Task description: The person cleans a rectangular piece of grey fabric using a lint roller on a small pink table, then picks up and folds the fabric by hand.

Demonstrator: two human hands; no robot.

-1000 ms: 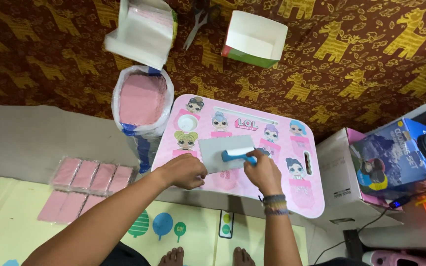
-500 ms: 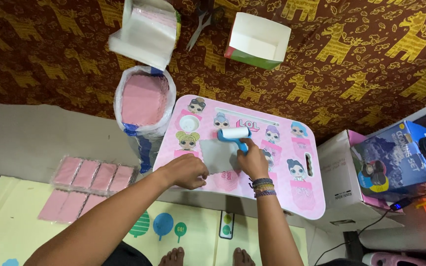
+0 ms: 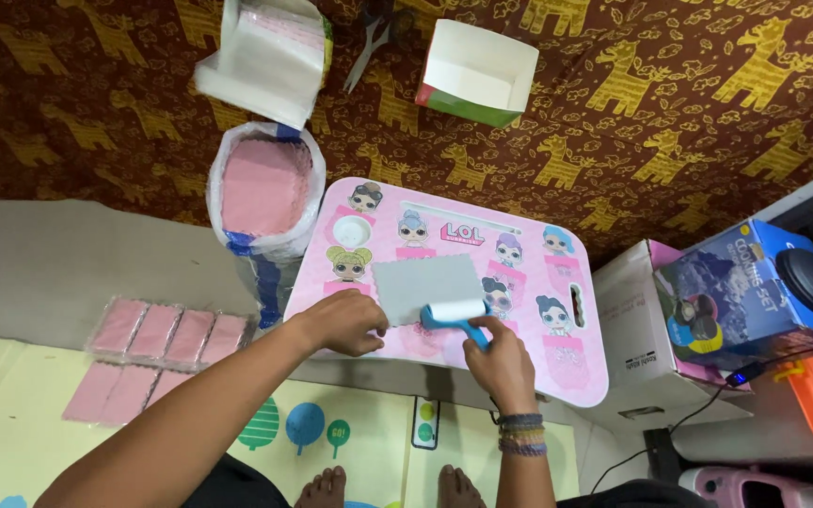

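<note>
Brown cloth patterned with yellow giraffes (image 3: 670, 122) was spread across the floor at twelve o'clock, and a small pink lap table (image 3: 538, 376) printed with cartoon doll figures was set at the centre of the view. On that table a grey rectangular sheet (image 3: 421, 285) was laid flat. Its seven o'clock corner was pinned by the left hand (image 3: 345, 322), whose fingers were curled down so that their tips could not be made out. The right hand (image 3: 499, 355) was closed around the blue handle of a small white roller (image 3: 455, 311), which was pressed along the sheet's five o'clock edge; most of the handle was hidden inside the fist. At ten o'clock from the table a white bag of pink squares (image 3: 263, 188) was stood open, its lower part blocked by the table edge. Further up, a white packet (image 3: 265, 56) was cut off by the top of the frame, and an open white carton (image 3: 477, 71) was seen at one o'clock. Wrapped pink pieces (image 3: 167, 331) were laid in a row at nine o'clock on grey board. At three o'clock a blue box (image 3: 755, 287) was stacked on a white one, and an orange item was cropped at the border. Bare toes were visible at six o'clock.
</note>
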